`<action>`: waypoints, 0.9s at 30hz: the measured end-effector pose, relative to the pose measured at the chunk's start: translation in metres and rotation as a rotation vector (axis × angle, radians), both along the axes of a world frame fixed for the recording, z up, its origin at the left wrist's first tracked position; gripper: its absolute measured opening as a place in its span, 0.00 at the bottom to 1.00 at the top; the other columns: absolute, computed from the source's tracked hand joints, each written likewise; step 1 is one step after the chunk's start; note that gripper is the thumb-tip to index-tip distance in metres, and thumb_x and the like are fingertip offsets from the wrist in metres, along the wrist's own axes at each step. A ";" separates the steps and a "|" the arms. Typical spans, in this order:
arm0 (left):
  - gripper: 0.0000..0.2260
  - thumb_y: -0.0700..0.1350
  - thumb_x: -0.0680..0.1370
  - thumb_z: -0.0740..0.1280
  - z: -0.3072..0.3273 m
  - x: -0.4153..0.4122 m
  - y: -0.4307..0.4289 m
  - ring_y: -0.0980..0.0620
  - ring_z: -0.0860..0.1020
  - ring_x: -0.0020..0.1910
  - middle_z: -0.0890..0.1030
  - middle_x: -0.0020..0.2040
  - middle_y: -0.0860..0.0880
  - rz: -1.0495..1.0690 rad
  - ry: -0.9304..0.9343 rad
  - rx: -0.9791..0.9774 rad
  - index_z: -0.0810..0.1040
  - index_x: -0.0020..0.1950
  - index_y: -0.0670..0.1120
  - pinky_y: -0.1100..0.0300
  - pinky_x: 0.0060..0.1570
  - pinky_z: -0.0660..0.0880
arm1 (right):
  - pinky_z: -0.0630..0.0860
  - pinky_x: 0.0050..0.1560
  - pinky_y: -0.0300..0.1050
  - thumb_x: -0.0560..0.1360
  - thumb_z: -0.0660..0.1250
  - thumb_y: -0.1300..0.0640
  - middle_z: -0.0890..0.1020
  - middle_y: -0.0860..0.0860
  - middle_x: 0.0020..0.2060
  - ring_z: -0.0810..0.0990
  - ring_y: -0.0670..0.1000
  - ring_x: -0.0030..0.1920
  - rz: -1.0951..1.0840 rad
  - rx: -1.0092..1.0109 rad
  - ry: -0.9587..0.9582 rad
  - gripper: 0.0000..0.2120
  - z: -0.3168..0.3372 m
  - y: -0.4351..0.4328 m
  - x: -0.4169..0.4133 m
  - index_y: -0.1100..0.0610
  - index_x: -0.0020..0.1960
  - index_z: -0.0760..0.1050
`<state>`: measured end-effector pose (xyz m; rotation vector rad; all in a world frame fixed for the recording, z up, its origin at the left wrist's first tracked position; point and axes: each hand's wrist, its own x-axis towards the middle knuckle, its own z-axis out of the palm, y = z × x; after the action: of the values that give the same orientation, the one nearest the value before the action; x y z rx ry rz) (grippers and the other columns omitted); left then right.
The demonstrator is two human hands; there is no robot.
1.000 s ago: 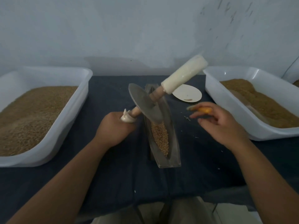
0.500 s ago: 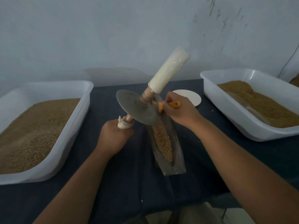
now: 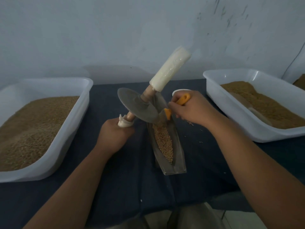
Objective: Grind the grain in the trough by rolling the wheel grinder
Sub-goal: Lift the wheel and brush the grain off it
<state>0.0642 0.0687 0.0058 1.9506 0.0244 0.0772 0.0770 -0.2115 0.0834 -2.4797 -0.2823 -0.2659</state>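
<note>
Golden grain (image 3: 164, 142) in the narrow metal trough (image 3: 179, 156) looks unground; left hand (image 3: 113, 136) fingers clench the tilted steel wheel grinder (image 3: 137, 105), right hand (image 3: 193, 108) fingers an orange scraper (image 3: 183, 99).

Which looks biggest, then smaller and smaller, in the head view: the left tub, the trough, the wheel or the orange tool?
From largest to smallest:
1. left tub
2. trough
3. wheel
4. orange tool, partly hidden in the right hand, so its full size is unsure, but it looks smallest.

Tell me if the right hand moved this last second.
Yes. The right hand went left, away from the right tub, to the trough, gripping the orange tool.
</note>
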 end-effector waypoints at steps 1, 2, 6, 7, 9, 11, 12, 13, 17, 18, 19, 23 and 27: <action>0.04 0.50 0.63 0.72 0.000 0.000 -0.001 0.59 0.73 0.25 0.77 0.27 0.54 0.004 -0.002 -0.002 0.78 0.33 0.51 0.56 0.30 0.69 | 0.74 0.36 0.42 0.81 0.68 0.45 0.85 0.42 0.33 0.83 0.42 0.34 -0.006 0.018 -0.036 0.08 0.006 -0.006 -0.005 0.43 0.43 0.80; 0.06 0.49 0.63 0.72 -0.001 0.000 -0.001 0.58 0.73 0.26 0.77 0.28 0.53 0.010 -0.004 -0.010 0.78 0.34 0.48 0.56 0.30 0.69 | 0.74 0.34 0.39 0.80 0.67 0.44 0.85 0.42 0.33 0.83 0.42 0.33 -0.013 0.047 -0.059 0.07 0.013 -0.011 -0.011 0.41 0.45 0.80; 0.07 0.49 0.62 0.72 -0.002 0.001 -0.002 0.58 0.73 0.27 0.77 0.28 0.54 0.009 0.009 -0.010 0.75 0.32 0.50 0.55 0.32 0.69 | 0.71 0.26 0.37 0.80 0.63 0.36 0.81 0.52 0.27 0.76 0.49 0.24 -0.030 0.363 -0.056 0.20 0.028 -0.021 -0.024 0.49 0.41 0.82; 0.07 0.50 0.61 0.72 -0.002 0.001 -0.002 0.58 0.73 0.27 0.77 0.28 0.54 0.008 0.013 0.000 0.76 0.32 0.50 0.55 0.32 0.69 | 0.68 0.23 0.39 0.80 0.63 0.35 0.79 0.54 0.25 0.73 0.50 0.22 -0.019 0.467 -0.008 0.23 0.029 -0.022 -0.026 0.52 0.39 0.82; 0.09 0.51 0.61 0.71 -0.002 0.002 -0.002 0.58 0.74 0.27 0.77 0.28 0.53 0.006 0.004 0.029 0.76 0.34 0.49 0.55 0.33 0.70 | 0.64 0.22 0.38 0.80 0.62 0.32 0.75 0.56 0.24 0.67 0.51 0.20 0.050 0.546 0.143 0.27 0.029 -0.022 -0.029 0.53 0.37 0.80; 0.09 0.50 0.62 0.71 -0.003 0.003 -0.002 0.58 0.73 0.27 0.77 0.28 0.54 -0.006 -0.007 0.045 0.76 0.34 0.48 0.55 0.32 0.69 | 0.64 0.23 0.38 0.79 0.62 0.30 0.75 0.55 0.24 0.67 0.50 0.20 0.131 0.471 0.303 0.28 0.024 -0.020 -0.031 0.53 0.37 0.79; 0.08 0.50 0.62 0.71 -0.003 0.003 -0.002 0.58 0.73 0.27 0.76 0.28 0.54 -0.013 -0.007 0.052 0.75 0.33 0.49 0.55 0.32 0.69 | 0.65 0.23 0.38 0.78 0.62 0.30 0.75 0.55 0.24 0.67 0.50 0.21 0.156 0.425 0.363 0.28 0.020 -0.018 -0.032 0.53 0.37 0.79; 0.07 0.50 0.62 0.71 -0.003 0.004 -0.003 0.58 0.72 0.27 0.76 0.28 0.54 -0.017 -0.003 0.057 0.75 0.32 0.49 0.55 0.32 0.69 | 0.65 0.22 0.39 0.79 0.63 0.31 0.76 0.54 0.24 0.67 0.49 0.21 0.165 0.386 0.398 0.26 0.016 -0.015 -0.032 0.52 0.37 0.80; 0.07 0.50 0.62 0.72 -0.003 0.004 -0.003 0.57 0.72 0.27 0.75 0.27 0.53 -0.027 0.012 0.057 0.75 0.32 0.50 0.53 0.33 0.69 | 0.70 0.23 0.37 0.85 0.62 0.41 0.80 0.54 0.25 0.73 0.50 0.22 0.116 0.170 0.235 0.23 0.006 0.002 -0.027 0.54 0.38 0.79; 0.07 0.50 0.62 0.72 -0.003 0.004 -0.003 0.57 0.72 0.27 0.75 0.27 0.54 -0.027 0.010 0.056 0.75 0.32 0.50 0.53 0.33 0.68 | 0.71 0.24 0.37 0.85 0.61 0.43 0.80 0.55 0.26 0.74 0.50 0.22 0.105 0.151 0.174 0.22 0.006 0.004 -0.026 0.54 0.39 0.79; 0.07 0.50 0.62 0.72 -0.003 0.004 -0.003 0.57 0.72 0.27 0.75 0.27 0.54 -0.023 0.008 0.055 0.75 0.32 0.50 0.53 0.33 0.68 | 0.71 0.24 0.38 0.86 0.61 0.43 0.80 0.55 0.26 0.74 0.50 0.23 0.094 0.175 0.130 0.22 0.007 0.005 -0.024 0.53 0.38 0.78; 0.08 0.50 0.61 0.72 -0.004 0.006 -0.003 0.58 0.71 0.27 0.75 0.27 0.55 -0.015 0.009 0.047 0.75 0.33 0.49 0.53 0.33 0.68 | 0.67 0.21 0.41 0.84 0.62 0.42 0.77 0.54 0.23 0.69 0.50 0.21 0.104 0.362 0.194 0.23 0.013 0.000 -0.024 0.52 0.35 0.78; 0.07 0.51 0.62 0.71 -0.006 0.007 -0.003 0.59 0.71 0.26 0.75 0.27 0.56 -0.011 -0.001 0.062 0.76 0.34 0.51 0.54 0.33 0.68 | 0.70 0.23 0.37 0.85 0.62 0.44 0.79 0.53 0.25 0.72 0.50 0.22 0.170 0.151 0.228 0.22 0.005 0.002 -0.025 0.54 0.37 0.78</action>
<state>0.0717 0.0658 0.0002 2.0128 0.0112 0.0728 0.0521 -0.2099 0.0880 -2.2937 -0.3603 0.0643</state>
